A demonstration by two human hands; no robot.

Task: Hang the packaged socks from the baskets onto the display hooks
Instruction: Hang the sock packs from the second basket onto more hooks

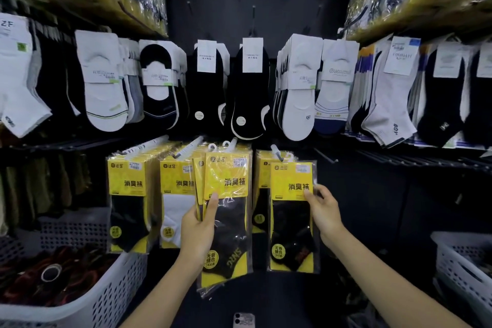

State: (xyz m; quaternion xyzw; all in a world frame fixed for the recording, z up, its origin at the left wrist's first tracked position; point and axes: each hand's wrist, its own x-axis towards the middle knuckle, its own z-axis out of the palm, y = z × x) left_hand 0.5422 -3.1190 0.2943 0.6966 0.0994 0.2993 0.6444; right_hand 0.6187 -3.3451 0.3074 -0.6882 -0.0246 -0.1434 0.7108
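My left hand [198,231] has its fingers [212,208] closed around a small stack of yellow-and-black sock packets [226,216], thumb lying across the front one just under its yellow header. My right hand [325,212] pinches the right edge of another sock packet [291,217], thumb on the front and the other fingers curled behind it; that packet's hanger sits on a display hook [277,153], with a second packet behind it.

Taking that hook as my landmark: the stack in my left hand is just to its left, its top near the ends of two neighbouring hooks; I cannot tell whether it is threaded onto them. Further left hang two full rows of the same yellow packets [127,202], one showing white socks. Above the hook runs a row of black and white no-show socks [250,88] on card headers. To the right of it a bare hook [326,155] juts out from the dark panel. Well below and left of it sits a white perforated basket [106,298] holding dark reddish socks; another white basket [460,266] stands low on the right.
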